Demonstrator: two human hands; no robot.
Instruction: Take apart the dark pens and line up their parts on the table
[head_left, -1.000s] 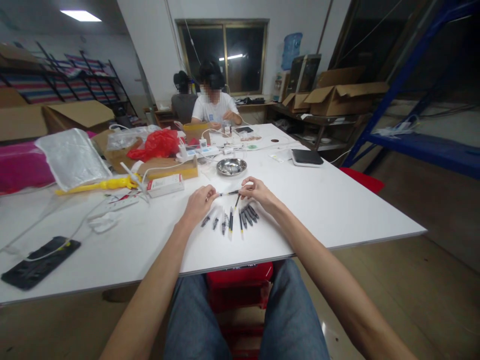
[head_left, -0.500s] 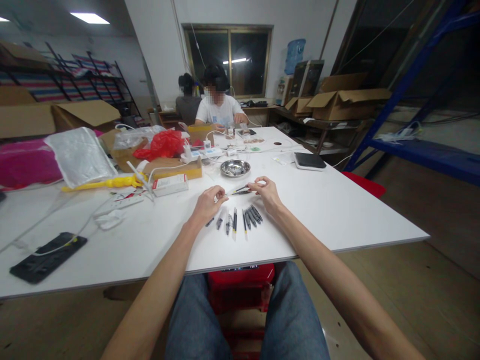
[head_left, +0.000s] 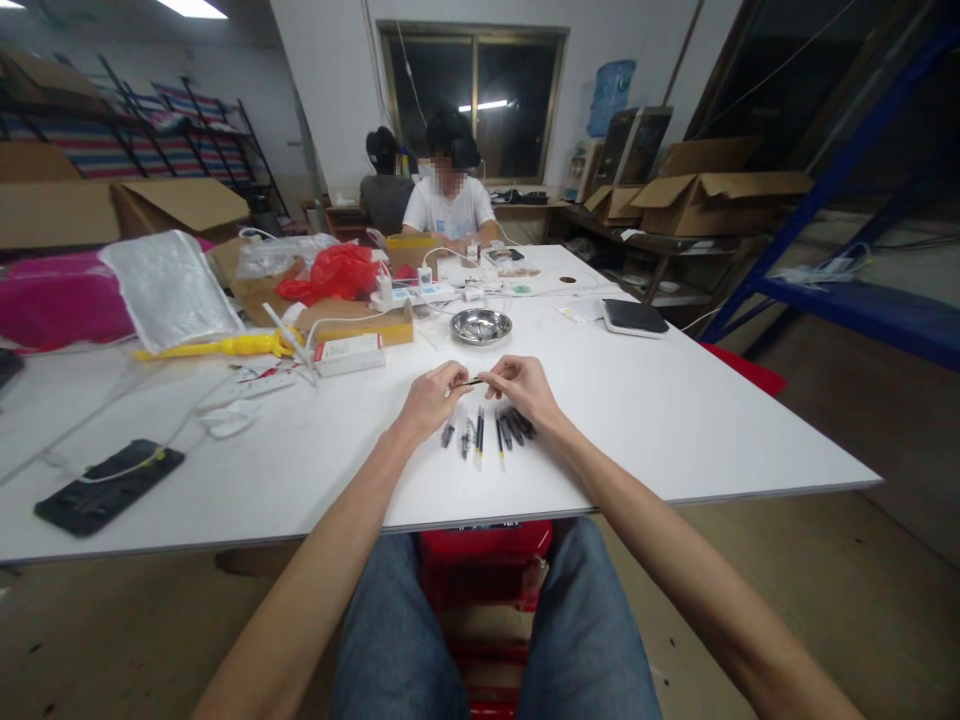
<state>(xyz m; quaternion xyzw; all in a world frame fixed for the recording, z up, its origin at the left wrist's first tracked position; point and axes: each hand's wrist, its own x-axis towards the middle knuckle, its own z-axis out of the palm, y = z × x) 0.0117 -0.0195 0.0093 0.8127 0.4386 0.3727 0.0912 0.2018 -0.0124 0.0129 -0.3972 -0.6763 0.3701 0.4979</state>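
Between my fingertips is a slim dark pen part point(head_left: 474, 381), mostly covered by the fingers. My left hand point(head_left: 433, 400) pinches its left end, and my right hand point(head_left: 525, 386) pinches the right end, with the two hands close together above the table. Just below them lie several pen parts in a loose fan. Dark pen barrels point(head_left: 513, 430) lie under the right hand's edge. Yellow-tipped black ink refills point(head_left: 480, 432) are in the middle, and clear and black pieces point(head_left: 448, 434) are nearer my left hand.
Beyond my hands, a round metal dish point(head_left: 481, 326) stands on the white table point(head_left: 675, 430). A black-topped device point(head_left: 634, 317) is at right. A small white box point(head_left: 349, 354), yellow tool point(head_left: 225, 347), cables and black phone-like slab point(head_left: 109, 487) lie left. Two people sit at the back.
My hands have come closer together, and the long pieces held between them now show only as a short dark stretch. The view has shifted slightly.
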